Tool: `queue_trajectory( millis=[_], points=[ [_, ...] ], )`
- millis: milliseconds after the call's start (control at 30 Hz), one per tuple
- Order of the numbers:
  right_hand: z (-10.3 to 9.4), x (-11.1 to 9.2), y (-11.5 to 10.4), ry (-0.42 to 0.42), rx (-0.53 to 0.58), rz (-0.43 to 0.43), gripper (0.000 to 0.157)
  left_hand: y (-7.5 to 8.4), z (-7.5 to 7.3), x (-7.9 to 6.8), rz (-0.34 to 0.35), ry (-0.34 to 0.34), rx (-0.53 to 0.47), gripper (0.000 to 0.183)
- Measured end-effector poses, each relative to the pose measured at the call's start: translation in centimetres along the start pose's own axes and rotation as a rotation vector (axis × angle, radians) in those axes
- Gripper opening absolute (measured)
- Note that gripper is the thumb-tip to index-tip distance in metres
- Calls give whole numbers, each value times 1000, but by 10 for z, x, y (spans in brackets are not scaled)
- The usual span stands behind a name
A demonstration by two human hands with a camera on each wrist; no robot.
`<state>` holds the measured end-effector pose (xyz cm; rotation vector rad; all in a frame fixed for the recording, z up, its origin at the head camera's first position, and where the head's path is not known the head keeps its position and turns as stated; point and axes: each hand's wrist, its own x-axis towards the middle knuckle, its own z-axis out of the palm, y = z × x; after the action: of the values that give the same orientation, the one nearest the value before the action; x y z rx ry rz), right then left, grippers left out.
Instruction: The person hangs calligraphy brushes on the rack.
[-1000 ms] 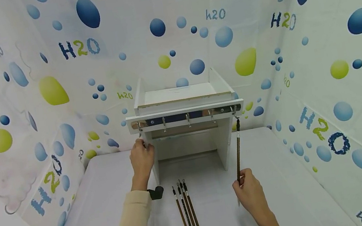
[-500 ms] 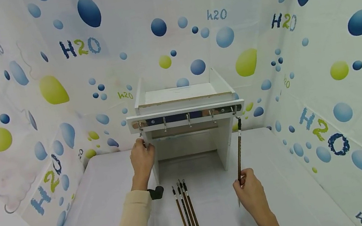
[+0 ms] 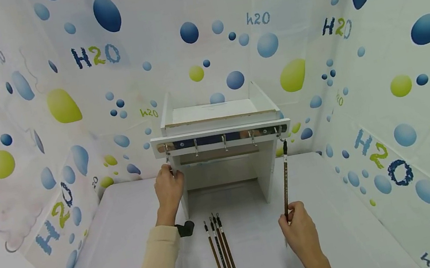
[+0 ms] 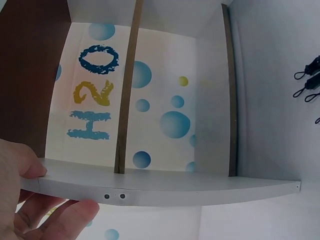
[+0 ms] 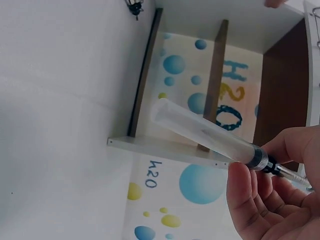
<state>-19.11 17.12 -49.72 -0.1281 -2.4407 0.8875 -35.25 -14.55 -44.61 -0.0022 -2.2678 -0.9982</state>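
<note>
Gripping the near edge of the white shelf's side board (image 4: 165,196) between thumb and fingers, the left hand (image 3: 169,189) sits just under the leftmost hook. The right hand (image 3: 300,228) pinches a brown brush (image 3: 285,179) near its lower end, and a clear cap (image 5: 200,131) sticks out past the fingers. That brush stands nearly upright, tilted a little, in front of the shelf's right side; its dark top end is right at the rightmost hook (image 3: 280,131) (whether its loop is caught there, I cannot tell). Five hooks line the shiny strip (image 3: 209,140) across the front of the shelf (image 3: 265,173). Four more brushes (image 3: 230,257) lie close together on the white table (image 3: 131,243), between the two arms, loop ends toward the shelf.
</note>
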Motion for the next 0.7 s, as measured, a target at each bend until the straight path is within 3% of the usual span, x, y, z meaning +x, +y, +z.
queue_trajectory(
  millis=[200, 533, 700],
  points=[
    [-3, -3, -1, 17, -32, 9, 26, -2, 2, 0, 30, 34, 5, 28],
    [-5, -8, 0, 112, -111, -34, 24, 0, -2, 0, -22, -32, 7, 29],
    [-4, -9, 2, 162, -137, -84, 25, -1, -2, 1, -16, -32, 8, 29]
  ],
)
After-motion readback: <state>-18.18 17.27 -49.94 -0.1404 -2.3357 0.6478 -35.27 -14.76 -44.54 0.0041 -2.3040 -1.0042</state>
